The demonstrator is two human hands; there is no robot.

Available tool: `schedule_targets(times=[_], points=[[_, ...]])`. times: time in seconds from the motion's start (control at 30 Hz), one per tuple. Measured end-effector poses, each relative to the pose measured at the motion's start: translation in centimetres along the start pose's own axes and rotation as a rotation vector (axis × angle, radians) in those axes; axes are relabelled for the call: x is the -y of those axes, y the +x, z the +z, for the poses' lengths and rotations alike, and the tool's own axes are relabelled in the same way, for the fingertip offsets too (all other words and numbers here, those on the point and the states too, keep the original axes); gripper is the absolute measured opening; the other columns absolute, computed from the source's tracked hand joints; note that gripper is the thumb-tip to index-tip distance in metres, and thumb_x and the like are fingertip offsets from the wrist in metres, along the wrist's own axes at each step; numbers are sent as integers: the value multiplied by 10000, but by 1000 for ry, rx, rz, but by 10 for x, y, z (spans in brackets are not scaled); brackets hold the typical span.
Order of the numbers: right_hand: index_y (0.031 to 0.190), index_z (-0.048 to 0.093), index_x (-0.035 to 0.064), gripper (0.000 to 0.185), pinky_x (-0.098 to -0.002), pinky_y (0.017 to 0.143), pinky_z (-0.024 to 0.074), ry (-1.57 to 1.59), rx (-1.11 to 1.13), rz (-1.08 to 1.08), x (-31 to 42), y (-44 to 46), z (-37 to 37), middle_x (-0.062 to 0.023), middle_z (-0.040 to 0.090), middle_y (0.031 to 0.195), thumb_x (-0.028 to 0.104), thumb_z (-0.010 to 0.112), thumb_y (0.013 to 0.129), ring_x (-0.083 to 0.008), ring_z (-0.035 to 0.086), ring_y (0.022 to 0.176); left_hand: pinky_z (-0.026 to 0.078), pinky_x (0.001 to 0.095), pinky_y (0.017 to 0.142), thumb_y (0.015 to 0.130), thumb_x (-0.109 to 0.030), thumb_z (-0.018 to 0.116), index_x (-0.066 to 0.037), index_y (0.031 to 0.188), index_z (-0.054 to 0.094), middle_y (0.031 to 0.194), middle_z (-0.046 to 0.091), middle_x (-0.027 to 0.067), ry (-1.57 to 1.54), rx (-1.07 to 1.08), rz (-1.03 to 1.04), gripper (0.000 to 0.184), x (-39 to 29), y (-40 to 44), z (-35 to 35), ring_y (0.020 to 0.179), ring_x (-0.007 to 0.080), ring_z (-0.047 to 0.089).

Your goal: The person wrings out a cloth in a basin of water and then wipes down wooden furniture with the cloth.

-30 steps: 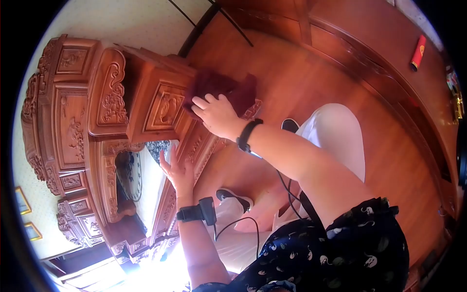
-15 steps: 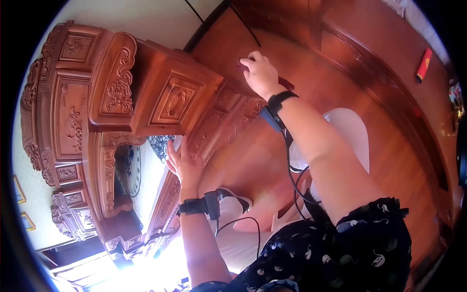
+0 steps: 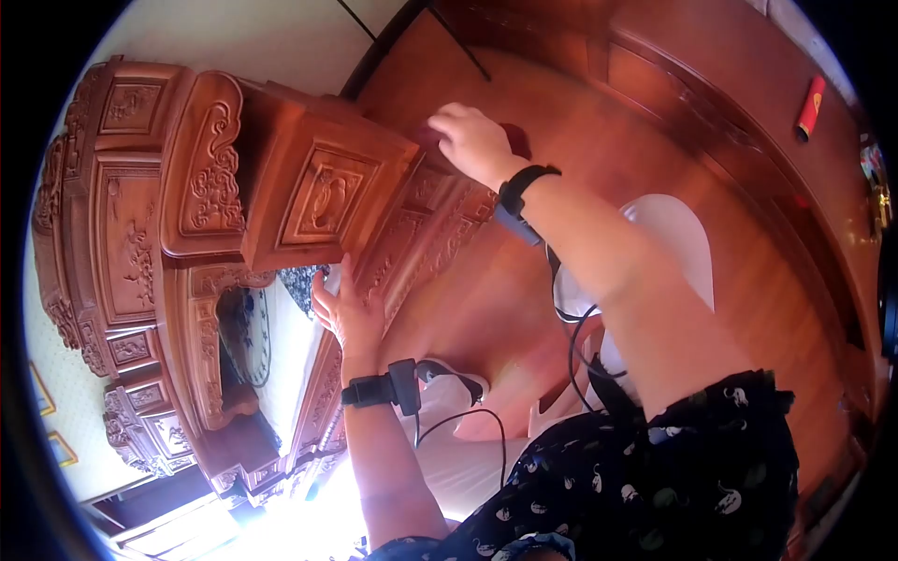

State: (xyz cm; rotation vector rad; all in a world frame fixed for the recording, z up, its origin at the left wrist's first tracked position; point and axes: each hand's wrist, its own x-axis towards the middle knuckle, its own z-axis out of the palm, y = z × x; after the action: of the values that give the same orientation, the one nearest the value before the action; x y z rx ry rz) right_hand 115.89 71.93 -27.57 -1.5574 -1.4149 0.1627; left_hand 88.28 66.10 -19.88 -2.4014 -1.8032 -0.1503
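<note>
My right hand [image 3: 472, 145] is wrapped round a dark red cloth [image 3: 516, 140], which shows only in part behind the wrist and by the fingertips. It is at the far side of the carved wooden cabinet [image 3: 327, 201], past a panelled block. My left hand [image 3: 351, 313] has its fingers spread at the lower corner of that block, near a blue-and-white patterned surface [image 3: 297, 285]. Nothing shows in the left hand. Both wrists wear black bands with small devices and cables.
A long reddish wooden piece of furniture [image 3: 748, 112] curves along the right, with a red roll [image 3: 810, 108] on it. My knee and shoes are over the wooden floor [image 3: 552, 365]. Bright glare covers the lower left.
My right hand with the cloth has moved up and right from the block's top, then slightly back left. The cloth shows much less. My left hand has stayed near the block's corner.
</note>
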Motion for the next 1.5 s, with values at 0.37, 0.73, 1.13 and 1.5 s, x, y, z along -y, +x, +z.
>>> schedule_targets(times=[0.37, 0.73, 1.13, 1.5], points=[[992, 544, 3, 276, -363, 817, 416, 599, -590, 530, 61, -42, 71, -178, 524, 1005, 137, 562, 751, -360, 511, 935, 144, 476, 1018, 686, -145, 631, -259, 1268, 420, 1373, 48, 173, 158, 63, 26, 629, 6, 2, 8, 1255, 372, 87], [1018, 527, -56, 302, -344, 853, 397, 788, -523, 649, 77, -60, 73, -218, 525, 1029, 122, 543, 774, -364, 497, 975, 146, 490, 1007, 650, -141, 602, -315, 1284, 401, 1376, 39, 176, 143, 61, 97, 688, 17, 5, 13, 1219, 397, 132], [1147, 466, -57, 399, -312, 972, 286, 1152, -393, 999, 90, -49, 49, -184, 431, 1228, 184, 497, 830, -288, 395, 1149, 145, 471, 1011, 654, -107, 594, -334, 1300, 365, 1380, 4, 164, 114, 87, 111, 722, 15, 5, 10, 1238, 396, 86], [1132, 471, -48, 364, -311, 958, 305, 1127, -317, 1034, 136, -79, 86, -193, 457, 1185, 167, 494, 840, -309, 416, 1120, 156, 458, 1019, 652, -72, 568, -326, 1296, 375, 1377, -1, 170, 120, 123, 99, 719, 13, 4, 7, 1233, 395, 90]])
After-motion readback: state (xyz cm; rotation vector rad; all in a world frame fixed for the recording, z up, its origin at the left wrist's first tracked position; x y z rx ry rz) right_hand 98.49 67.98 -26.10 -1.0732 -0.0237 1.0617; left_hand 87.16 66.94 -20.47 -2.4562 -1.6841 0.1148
